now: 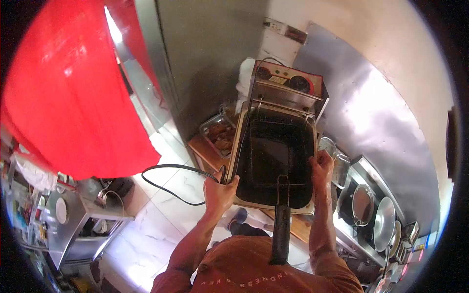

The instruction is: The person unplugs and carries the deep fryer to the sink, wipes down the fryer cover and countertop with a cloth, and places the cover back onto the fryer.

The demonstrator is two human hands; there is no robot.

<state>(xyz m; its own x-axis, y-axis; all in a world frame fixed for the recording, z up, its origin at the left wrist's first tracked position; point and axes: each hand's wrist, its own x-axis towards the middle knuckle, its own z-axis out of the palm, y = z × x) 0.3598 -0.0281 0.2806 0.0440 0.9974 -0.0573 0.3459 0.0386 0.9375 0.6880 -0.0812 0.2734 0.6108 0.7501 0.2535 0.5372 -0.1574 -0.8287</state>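
A deep fryer [250, 203] with a dark, rectangular oil tank is directly before me. Its control box [277, 86], with dials and small lights, tops the far end. My left hand [220, 193] is closed on the left rim, close to the near corner. A black power cord [168, 165] loops out beside this hand, and its plug end lies by the fingers. On the opposite rim, my right hand [322, 168] grips with curled fingers. A fryer basket's black handle [280, 234] sticks out over the near rim toward my body.
Left of the fryer, a clear tray of brown food [219, 134] sits on a wooden surface [201, 149]. Pans [384, 223] rest on the stove at right. A red cloth [73, 97] hangs at upper left, above a steel counter [80, 219].
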